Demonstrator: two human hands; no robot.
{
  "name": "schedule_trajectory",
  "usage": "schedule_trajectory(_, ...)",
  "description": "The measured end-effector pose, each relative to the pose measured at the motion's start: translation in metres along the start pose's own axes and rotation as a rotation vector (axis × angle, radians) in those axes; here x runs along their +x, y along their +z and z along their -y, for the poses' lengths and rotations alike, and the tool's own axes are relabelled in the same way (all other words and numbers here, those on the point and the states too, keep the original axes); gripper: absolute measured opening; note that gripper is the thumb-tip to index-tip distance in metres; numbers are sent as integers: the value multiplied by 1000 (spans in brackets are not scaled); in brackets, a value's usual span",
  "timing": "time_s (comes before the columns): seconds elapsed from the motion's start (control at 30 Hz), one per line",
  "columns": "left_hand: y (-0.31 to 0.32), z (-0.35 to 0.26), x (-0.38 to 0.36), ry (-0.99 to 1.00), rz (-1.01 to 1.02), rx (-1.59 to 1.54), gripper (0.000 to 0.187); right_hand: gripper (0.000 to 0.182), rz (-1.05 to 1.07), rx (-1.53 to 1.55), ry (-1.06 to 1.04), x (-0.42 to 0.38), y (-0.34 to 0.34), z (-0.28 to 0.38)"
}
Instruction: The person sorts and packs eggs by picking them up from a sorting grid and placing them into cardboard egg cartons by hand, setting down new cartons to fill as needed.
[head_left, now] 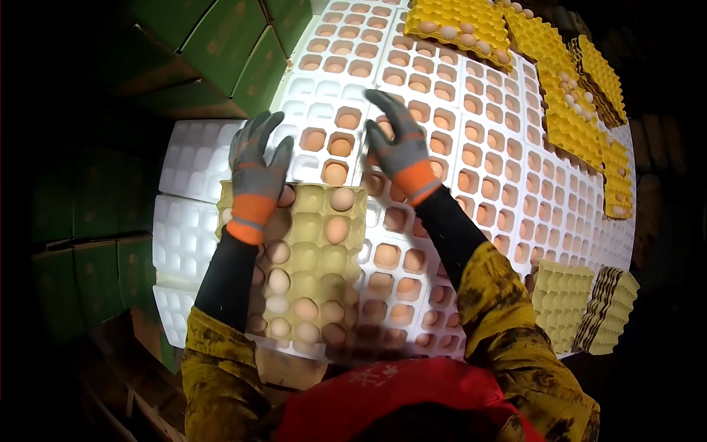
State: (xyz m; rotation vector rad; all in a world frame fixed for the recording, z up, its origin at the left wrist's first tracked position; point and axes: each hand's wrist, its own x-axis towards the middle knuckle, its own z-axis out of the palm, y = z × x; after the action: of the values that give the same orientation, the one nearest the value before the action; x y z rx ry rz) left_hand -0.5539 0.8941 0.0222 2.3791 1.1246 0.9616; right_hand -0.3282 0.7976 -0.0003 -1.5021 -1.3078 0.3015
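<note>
Both hands wear grey gloves with orange cuffs. My left hand [258, 163] hovers over the left edge of a white foam egg tray [292, 151], its fingers and thumb apart and nothing seen between them. Over the tray's right edge, my right hand [400, 144] has its index finger and thumb apart, with no egg visible in it. Between the hands, brown eggs such as this egg [339, 146] sit in some pockets, while other pockets are bare. Nearer me lies an olive pulp egg tray [303, 258], partly filled with eggs [278, 281]; my left forearm hides part of it.
Many white foam trays with eggs [471, 157] cover the table to the right. Yellow trays [574, 136] with scattered eggs lie along the far right. Stacked olive trays [563, 295] stand at lower right. Bare white trays [193, 228] and green crates [221, 48] are on the left.
</note>
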Motion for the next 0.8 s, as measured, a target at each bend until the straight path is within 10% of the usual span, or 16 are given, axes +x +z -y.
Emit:
schedule_trajectory(0.17, -40, -77, -63, -250, 92, -473, 38, 41, -102, 31, 299, -112, -100, 34)
schedule_trajectory(0.37, 24, -193, -181, -657, 800, -1240, 44, 45, -45, -333, 383, -248, -215, 76)
schedule_trajectory(0.53, 81, -279, -256, -836, 1055, -1311, 51, 48, -563, -603, 566, -360, -395, 44)
schedule_trajectory(0.77, 133, -371, -315, -706, 1188, -1198, 42, 69, -411, -813, 1044, -479, -504, -12)
schedule_trajectory(0.8, 141, -373, -327, -312, 1164, -1110, 42, 73, -384, -577, 1111, -473, -514, -2)
